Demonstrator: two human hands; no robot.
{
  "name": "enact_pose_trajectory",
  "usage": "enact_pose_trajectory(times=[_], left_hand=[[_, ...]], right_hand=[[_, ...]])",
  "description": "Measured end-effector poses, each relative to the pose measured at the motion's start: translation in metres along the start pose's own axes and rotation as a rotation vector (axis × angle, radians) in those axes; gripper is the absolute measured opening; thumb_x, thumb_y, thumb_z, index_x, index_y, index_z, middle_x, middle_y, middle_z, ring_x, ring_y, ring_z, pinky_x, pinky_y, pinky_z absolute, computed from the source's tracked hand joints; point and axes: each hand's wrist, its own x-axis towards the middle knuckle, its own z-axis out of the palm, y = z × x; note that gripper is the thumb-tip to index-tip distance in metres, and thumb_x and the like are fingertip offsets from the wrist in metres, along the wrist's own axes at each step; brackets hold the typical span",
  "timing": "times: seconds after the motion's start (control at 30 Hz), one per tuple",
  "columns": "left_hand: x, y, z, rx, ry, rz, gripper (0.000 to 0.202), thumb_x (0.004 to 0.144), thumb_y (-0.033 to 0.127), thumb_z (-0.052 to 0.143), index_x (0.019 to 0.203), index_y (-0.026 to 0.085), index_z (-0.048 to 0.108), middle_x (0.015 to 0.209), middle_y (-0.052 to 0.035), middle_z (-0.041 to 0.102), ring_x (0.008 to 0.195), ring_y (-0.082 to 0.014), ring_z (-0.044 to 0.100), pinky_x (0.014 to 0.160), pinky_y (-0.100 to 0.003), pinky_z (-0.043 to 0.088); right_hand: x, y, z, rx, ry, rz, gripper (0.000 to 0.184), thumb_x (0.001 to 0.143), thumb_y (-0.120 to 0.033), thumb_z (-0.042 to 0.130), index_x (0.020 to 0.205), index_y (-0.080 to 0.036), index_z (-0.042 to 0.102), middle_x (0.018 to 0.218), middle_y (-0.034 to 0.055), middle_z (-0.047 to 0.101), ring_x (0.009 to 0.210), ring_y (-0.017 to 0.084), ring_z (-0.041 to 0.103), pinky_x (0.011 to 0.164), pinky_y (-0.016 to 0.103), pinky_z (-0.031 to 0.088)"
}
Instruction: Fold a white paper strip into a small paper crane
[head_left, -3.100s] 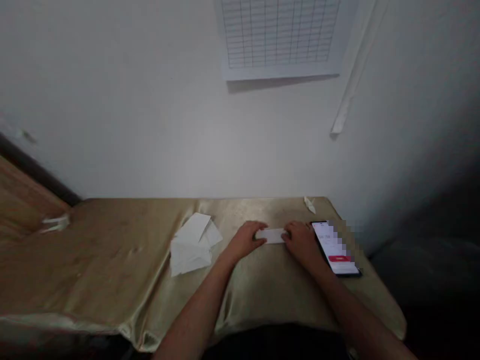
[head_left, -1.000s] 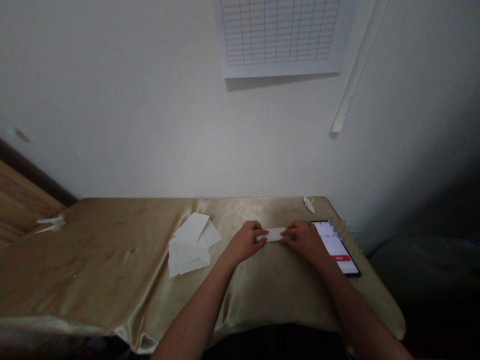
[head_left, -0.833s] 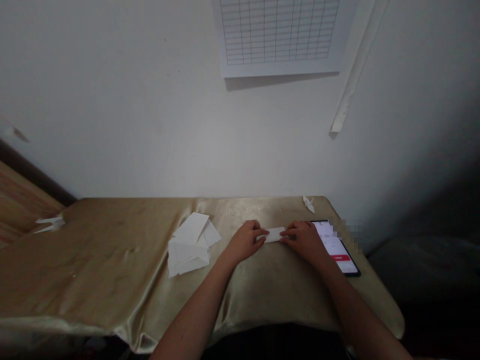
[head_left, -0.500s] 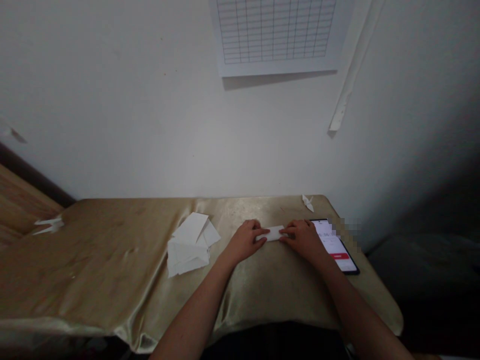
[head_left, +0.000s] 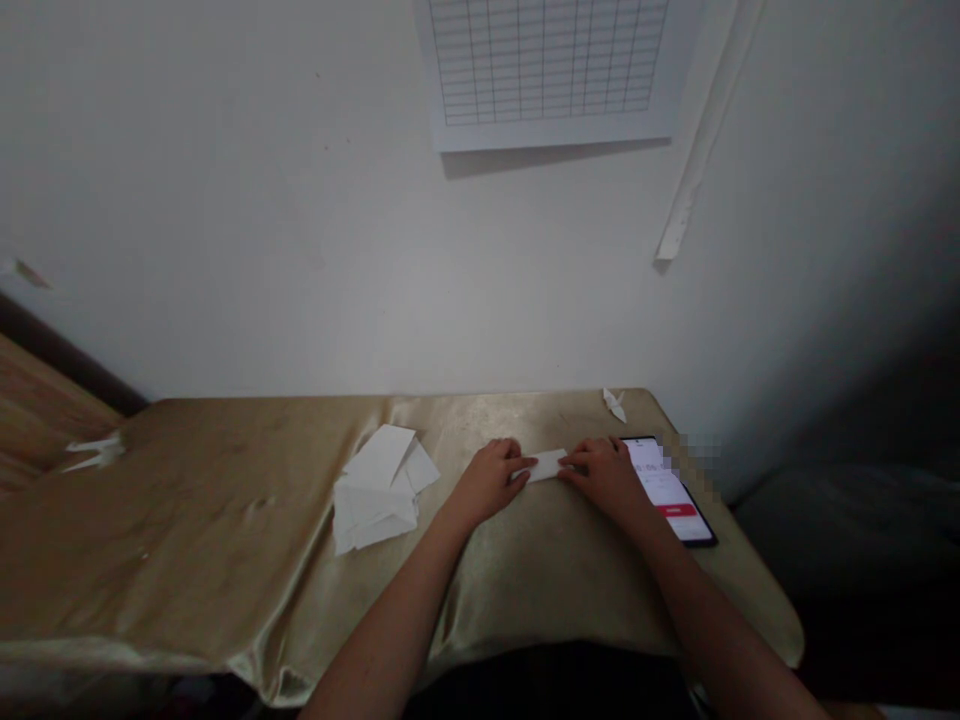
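Observation:
A small folded strip of white paper [head_left: 547, 465] lies low over the tablecloth between my hands. My left hand [head_left: 495, 478] pinches its left end between thumb and fingers. At the right end, my right hand [head_left: 600, 470] grips it the same way, fingertips closed on the edge. Left of my left hand is a loose pile of white paper sheets [head_left: 382, 490]. Close to my right hand, and partly covered by it, lies a phone [head_left: 679, 500] with a lit screen showing a timer and a red button.
A gold satin cloth [head_left: 187, 520] covers the table and wrinkles at the front edge. One folded paper crane [head_left: 614, 404] sits at the back right, and another white paper piece [head_left: 97, 452] at the far left. A printed grid sheet [head_left: 551, 70] hangs on the wall behind.
Both hands stay almost in place on the paper strip. The whole view has shifted very slightly; no object has visibly been moved.

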Motion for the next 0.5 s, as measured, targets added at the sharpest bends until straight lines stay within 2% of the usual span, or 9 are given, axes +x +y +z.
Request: enact_pose_trajectory(times=[0.4, 0.5], left_hand=[[0.0011, 0.0041, -0.0031, 0.030, -0.016, -0.024, 0.030, 0.096, 0.029, 0.058, 0.122, 0.027, 0.074, 0.107, -0.0083, 0.061, 0.099, -0.0221, 0.056, 0.091, -0.037, 0.048], [0.0006, 0.0059, -0.0017, 0.045, -0.003, -0.065, 0.029, 0.095, 0.030, 0.060, 0.121, 0.031, 0.074, 0.113, -0.0079, 0.060, 0.105, -0.0232, 0.055, 0.095, -0.040, 0.047]], right_hand=[[-0.0003, 0.0012, 0.0027, -0.019, 0.018, -0.016, 0.021, 0.094, -0.038, 0.062, 0.097, -0.029, 0.080, 0.105, 0.0048, 0.073, 0.107, 0.025, 0.064, 0.111, 0.056, 0.025], [-0.0003, -0.0001, 0.0018, -0.003, 0.026, -0.011, 0.023, 0.095, -0.041, 0.060, 0.095, -0.029, 0.080, 0.104, 0.0050, 0.073, 0.106, 0.025, 0.064, 0.112, 0.055, 0.024]])
